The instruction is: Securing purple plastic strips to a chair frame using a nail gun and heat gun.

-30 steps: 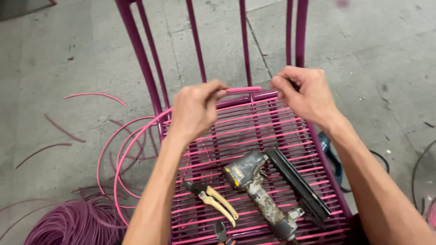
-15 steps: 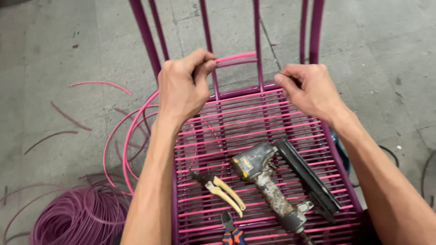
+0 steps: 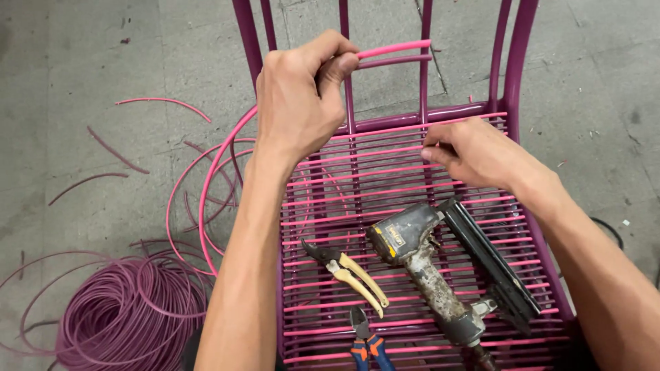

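Left hand (image 3: 299, 110): fist closed on the pink cord (image 3: 392, 49), pulled taut above the seat's back edge.
Right hand (image 3: 474, 152): fingertips pinched on a woven strand near the seat (image 3: 385, 185) back edge; grip looks closed.
Risk: cord may slip if tension drops; nail gun (image 3: 440, 271) and pliers (image 3: 350, 271) could slide off.
Room: open floor (image 3: 82, 69) left; cord coil (image 3: 130, 309) near front-left corner.

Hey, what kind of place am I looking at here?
Probably a furniture workshop where chairs get woven. A magenta metal chair frame is strung with pink cord, a purple cord coil lies on the bare concrete floor, and a pneumatic nail gun rests on the seat.
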